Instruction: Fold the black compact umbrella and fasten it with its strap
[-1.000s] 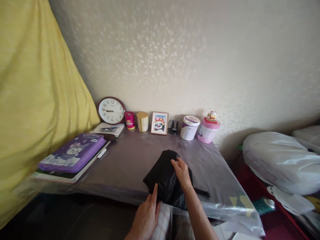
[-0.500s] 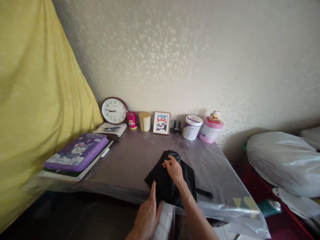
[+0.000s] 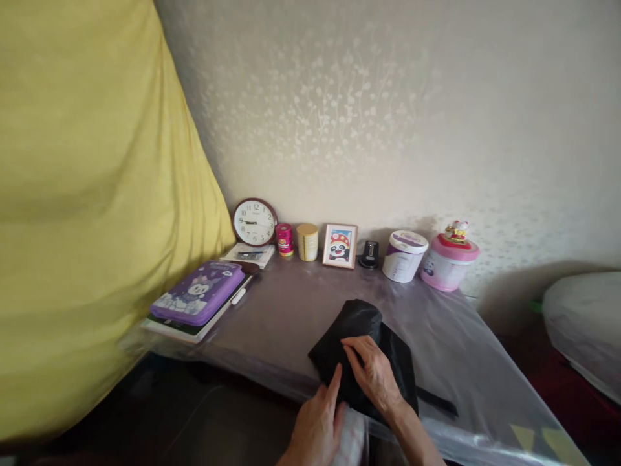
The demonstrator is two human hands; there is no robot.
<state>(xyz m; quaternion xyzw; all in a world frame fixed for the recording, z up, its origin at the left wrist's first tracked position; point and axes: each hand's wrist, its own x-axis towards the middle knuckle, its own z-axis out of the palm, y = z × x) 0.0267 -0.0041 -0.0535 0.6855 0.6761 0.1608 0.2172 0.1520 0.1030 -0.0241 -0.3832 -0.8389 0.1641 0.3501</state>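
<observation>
A piece of thin, slightly shiny black fabric [image 3: 334, 333] lies loosely folded near the table's front edge, with pointed corners and a rounded fold at its far end. From its right side a black strap [image 3: 437, 401] stretches over the table. My right hand [image 3: 372, 372] is on top of the fabric, its thumb and fingertips pinched together on it. At the near left edge, my left hand [image 3: 315, 421] touches the fabric with its index finger stretched out and its thumb apart. The other left fingers are mostly hidden.
Clear plastic covers the table [image 3: 281, 323]. Along the wall stand a clock [image 3: 255, 222], a pink can [image 3: 284, 240], a yellow-lidded can [image 3: 307, 243], a panda picture frame [image 3: 340, 246] and two tubs [image 3: 405, 257]. A purple case [image 3: 198, 294] lies on books at left.
My right hand has drawn back toward me over the fabric, its fingertips now pinched. The fabric's far end looks rounder. My view has turned left, so everything sits further right.
</observation>
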